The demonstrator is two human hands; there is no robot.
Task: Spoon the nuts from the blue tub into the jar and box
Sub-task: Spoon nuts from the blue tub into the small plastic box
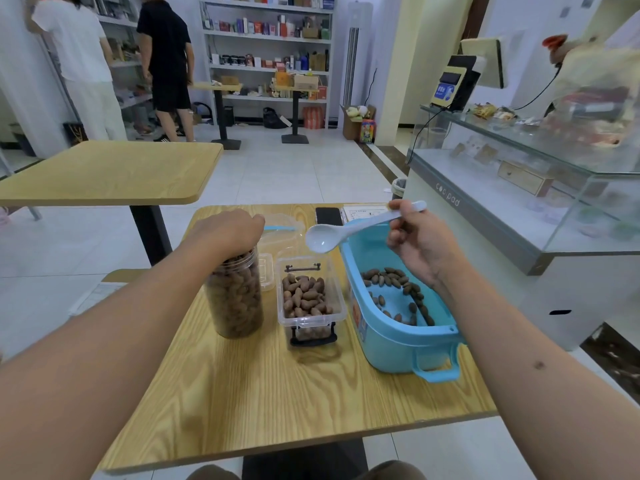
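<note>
I see a wooden table [263, 386] in a tiled shop; my left hand [227, 230] grips the jar [235, 296], my right hand [415, 237] pinches an empty spoon [332, 235].

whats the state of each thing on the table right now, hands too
jar: upright, nearly full of nuts, left hand resting over its mouth
box: open, partly filled
blue tub: open, few nuts left
spoon: empty, held by right hand above the tub
phone: lying flat, screen dark
</note>
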